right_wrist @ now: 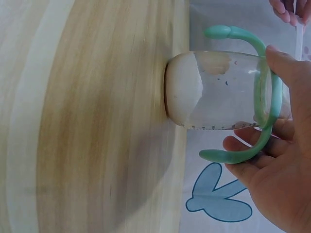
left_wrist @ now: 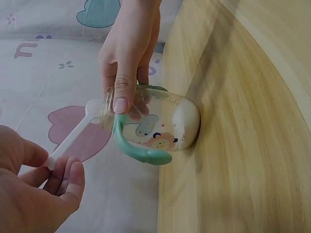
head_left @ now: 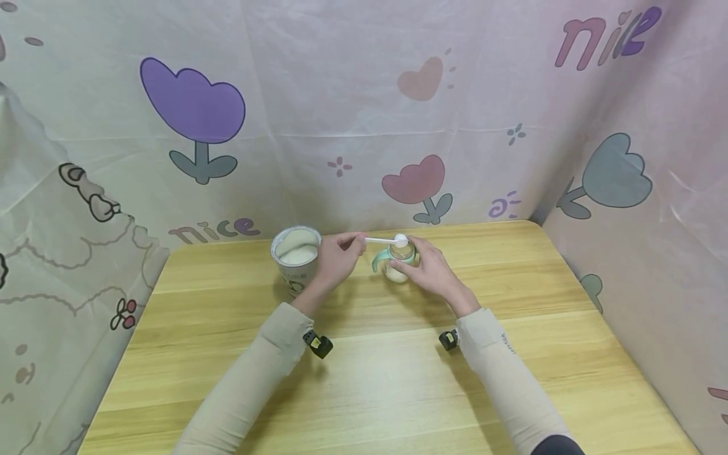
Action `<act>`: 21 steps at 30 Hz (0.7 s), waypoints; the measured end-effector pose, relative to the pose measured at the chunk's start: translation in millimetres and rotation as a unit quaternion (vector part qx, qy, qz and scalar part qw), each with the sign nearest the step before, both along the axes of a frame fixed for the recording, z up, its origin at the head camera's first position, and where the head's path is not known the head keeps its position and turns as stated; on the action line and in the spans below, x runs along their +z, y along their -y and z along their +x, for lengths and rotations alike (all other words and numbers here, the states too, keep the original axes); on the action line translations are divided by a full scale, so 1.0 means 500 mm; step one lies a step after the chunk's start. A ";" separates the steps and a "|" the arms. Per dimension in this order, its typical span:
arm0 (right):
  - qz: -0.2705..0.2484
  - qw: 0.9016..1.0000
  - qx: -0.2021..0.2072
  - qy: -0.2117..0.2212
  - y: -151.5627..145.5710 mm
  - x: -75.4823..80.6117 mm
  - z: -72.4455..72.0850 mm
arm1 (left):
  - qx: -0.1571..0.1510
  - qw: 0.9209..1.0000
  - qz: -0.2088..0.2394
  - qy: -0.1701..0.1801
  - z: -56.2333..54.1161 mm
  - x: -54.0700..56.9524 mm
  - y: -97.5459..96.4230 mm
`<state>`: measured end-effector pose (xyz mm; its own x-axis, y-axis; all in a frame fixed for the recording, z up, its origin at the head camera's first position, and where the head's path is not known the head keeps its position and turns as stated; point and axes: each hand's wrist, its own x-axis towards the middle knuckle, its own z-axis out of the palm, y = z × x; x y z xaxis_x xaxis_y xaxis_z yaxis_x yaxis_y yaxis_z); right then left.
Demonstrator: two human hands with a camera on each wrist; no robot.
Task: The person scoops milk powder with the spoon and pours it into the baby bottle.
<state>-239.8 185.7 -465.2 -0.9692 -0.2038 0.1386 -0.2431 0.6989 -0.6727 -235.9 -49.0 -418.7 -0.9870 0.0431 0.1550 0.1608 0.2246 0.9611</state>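
My left hand (head_left: 339,259) pinches the end of a white scoop's handle (left_wrist: 73,136) between thumb and fingers. The scoop's bowl (head_left: 400,240), heaped with white powder in the head view, is right at the mouth of a clear baby bottle (right_wrist: 228,92). Around the bottle's neck, the thumb and fingers of my right hand (head_left: 431,270) grip it by the green two-handled ring (right_wrist: 276,97). The bottle stands upright on the table, with white powder (right_wrist: 183,90) in its bottom. Measuring marks and a cartoon animal print show on its side.
To the left of my left hand stands an open tub (head_left: 297,278) with white powder inside and its foil seal (head_left: 298,239) peeled back. The wooden table (head_left: 375,392) meets a printed cloth backdrop (head_left: 318,95) behind the bottle and along the sides.
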 end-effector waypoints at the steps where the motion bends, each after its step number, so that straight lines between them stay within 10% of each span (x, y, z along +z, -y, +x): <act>1: -0.001 1.000 0.000 0.000 0.000 0.000 0.000 | -0.001 1.000 -0.004 0.001 0.001 -0.001 0.000; 21: 0.007 1.000 -0.005 0.003 0.000 -0.004 -0.002 | -0.011 0.993 -0.086 -0.079 0.004 -0.017 0.002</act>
